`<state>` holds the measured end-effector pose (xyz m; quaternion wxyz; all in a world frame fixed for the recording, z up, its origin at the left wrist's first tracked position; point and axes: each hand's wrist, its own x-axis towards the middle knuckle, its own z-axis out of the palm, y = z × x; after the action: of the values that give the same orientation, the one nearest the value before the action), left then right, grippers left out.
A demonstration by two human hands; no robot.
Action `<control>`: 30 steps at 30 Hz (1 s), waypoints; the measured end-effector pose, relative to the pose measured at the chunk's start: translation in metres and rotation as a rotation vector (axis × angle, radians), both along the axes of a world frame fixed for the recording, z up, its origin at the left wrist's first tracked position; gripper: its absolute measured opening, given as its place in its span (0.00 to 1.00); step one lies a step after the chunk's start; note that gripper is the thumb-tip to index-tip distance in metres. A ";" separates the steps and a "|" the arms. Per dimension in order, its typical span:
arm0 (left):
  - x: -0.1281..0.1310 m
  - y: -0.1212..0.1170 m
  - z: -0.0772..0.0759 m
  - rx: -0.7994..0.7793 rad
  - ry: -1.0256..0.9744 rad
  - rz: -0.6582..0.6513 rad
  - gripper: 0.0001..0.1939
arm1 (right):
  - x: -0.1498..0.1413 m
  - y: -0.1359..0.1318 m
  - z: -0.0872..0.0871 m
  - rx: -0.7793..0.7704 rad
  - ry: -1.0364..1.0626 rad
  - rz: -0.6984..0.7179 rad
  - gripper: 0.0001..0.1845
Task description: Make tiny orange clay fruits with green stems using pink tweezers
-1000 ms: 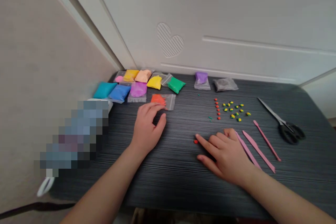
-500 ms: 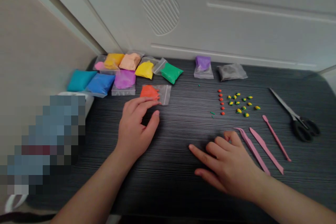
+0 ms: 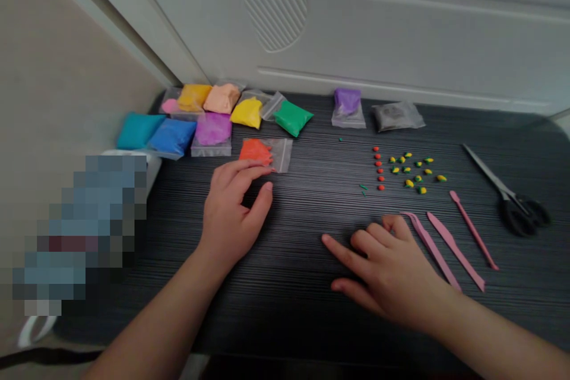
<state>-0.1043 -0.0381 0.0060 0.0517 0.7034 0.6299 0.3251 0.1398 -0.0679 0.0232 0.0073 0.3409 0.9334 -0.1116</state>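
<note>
My left hand (image 3: pixel 235 208) rests at the near edge of a zip bag of orange-red clay (image 3: pixel 255 151), fingertips at the bag and thumb apart from them. Nothing shows in its grasp. To the right, my right hand (image 3: pixel 378 267) hovers low over or lies on the dark table (image 3: pixel 294 285), index finger and thumb stretched out and the other fingers curled. Beyond it stands a column of several small red clay pieces (image 3: pixel 378 164). Several small yellow-and-green clay pieces (image 3: pixel 408 183) lie to their right. Thin green clay bits (image 3: pixel 363 187) are left of the red column.
Pink tweezers (image 3: pixel 434 252), a pink knife (image 3: pixel 456 252) and a thin pink tool (image 3: pixel 474 230) lie beside my right hand. Black-handled scissors (image 3: pixel 507 193) are farther right. Bags of blue (image 3: pixel 173 138), green (image 3: pixel 293 118), purple (image 3: pixel 348 101) and grey clay (image 3: pixel 397 116) line the back. A blurred-out object (image 3: pixel 89 225) stands left.
The whole view has shifted slightly, with the table's things sitting a little higher and farther right in the picture. Both hands keep nearly the same pose and place on the table.
</note>
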 end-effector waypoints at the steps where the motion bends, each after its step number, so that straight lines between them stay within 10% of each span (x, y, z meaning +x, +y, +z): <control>1: 0.000 0.000 0.000 -0.004 0.001 0.003 0.11 | 0.000 0.000 0.000 -0.011 0.004 0.019 0.27; 30: 0.000 0.000 -0.001 -0.005 -0.040 -0.019 0.09 | -0.002 0.000 0.003 0.023 -0.036 0.005 0.30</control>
<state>-0.1043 -0.0383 0.0046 0.0691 0.7026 0.6228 0.3373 0.1381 -0.0679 0.0258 0.0203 0.3404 0.9353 -0.0948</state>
